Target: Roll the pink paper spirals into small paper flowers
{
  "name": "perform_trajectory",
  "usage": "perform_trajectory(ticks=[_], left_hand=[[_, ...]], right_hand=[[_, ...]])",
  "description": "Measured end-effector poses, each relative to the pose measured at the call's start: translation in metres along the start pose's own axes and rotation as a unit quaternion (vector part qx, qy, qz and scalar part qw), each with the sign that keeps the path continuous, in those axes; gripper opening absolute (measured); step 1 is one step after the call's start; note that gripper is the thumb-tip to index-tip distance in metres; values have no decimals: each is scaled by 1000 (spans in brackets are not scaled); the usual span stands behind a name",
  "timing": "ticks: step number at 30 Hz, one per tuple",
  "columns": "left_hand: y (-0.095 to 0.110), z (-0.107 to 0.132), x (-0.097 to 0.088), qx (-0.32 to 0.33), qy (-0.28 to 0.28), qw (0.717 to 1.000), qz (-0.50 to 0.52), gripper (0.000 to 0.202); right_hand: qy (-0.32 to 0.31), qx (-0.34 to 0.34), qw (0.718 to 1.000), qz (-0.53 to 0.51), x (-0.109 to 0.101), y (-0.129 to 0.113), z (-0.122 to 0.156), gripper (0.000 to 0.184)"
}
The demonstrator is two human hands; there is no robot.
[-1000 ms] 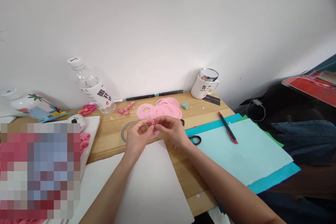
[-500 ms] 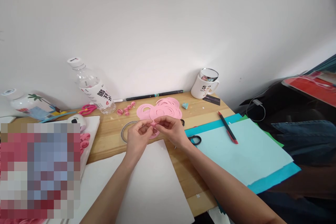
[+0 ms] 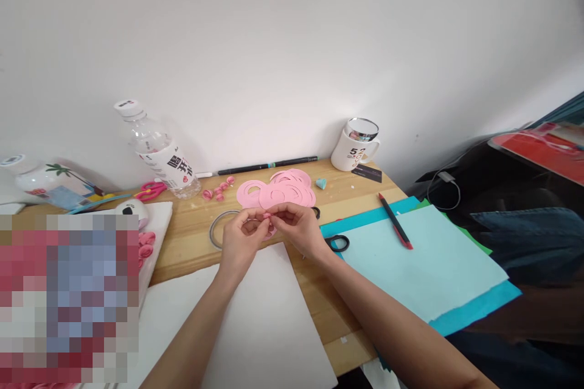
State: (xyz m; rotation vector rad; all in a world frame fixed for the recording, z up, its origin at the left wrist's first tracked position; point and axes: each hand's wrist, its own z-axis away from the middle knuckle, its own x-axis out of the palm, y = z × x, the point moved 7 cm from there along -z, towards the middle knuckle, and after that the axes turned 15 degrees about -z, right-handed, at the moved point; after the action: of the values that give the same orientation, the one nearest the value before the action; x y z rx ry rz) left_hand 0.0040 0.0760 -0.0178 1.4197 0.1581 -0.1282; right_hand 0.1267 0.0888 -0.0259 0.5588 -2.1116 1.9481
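Both my left hand (image 3: 246,234) and my right hand (image 3: 296,228) pinch a small piece of pink paper (image 3: 267,216) between their fingertips. Most of that piece is hidden by the fingers. Just beyond them lie pink paper spiral cut-outs (image 3: 287,194), overlapping in a pile. Several small rolled pink paper flowers (image 3: 219,189) rest to the left of the pile. A roll of tape (image 3: 215,232) lies beside my left hand, partly covered by it. Black-handled scissors (image 3: 338,244) are under and beside my right wrist.
A tilted plastic bottle (image 3: 164,158), a black pen (image 3: 267,166) and a white mug (image 3: 352,151) line the wall. Blue paper sheets (image 3: 424,261) with a red-black pen (image 3: 395,222) lie right. White board (image 3: 269,316) sits under my forearms. Pink scissors (image 3: 150,191) lie left.
My fingers have shifted slightly around the pink paper piece, and less of it shows between them. The rest of the table looks the same.
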Motion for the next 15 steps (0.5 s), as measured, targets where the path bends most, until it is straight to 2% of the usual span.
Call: perform_trajectory(ticks=[11,15], left_hand=[[-4,-3,2,25,-2,1000,-15,28],[-1,-2,3,20,-15,999,-20,29]], right_hand=[[19,-16,999,34,-1,-2,1,15],[18,-59,994,87,0,-8,2,12]])
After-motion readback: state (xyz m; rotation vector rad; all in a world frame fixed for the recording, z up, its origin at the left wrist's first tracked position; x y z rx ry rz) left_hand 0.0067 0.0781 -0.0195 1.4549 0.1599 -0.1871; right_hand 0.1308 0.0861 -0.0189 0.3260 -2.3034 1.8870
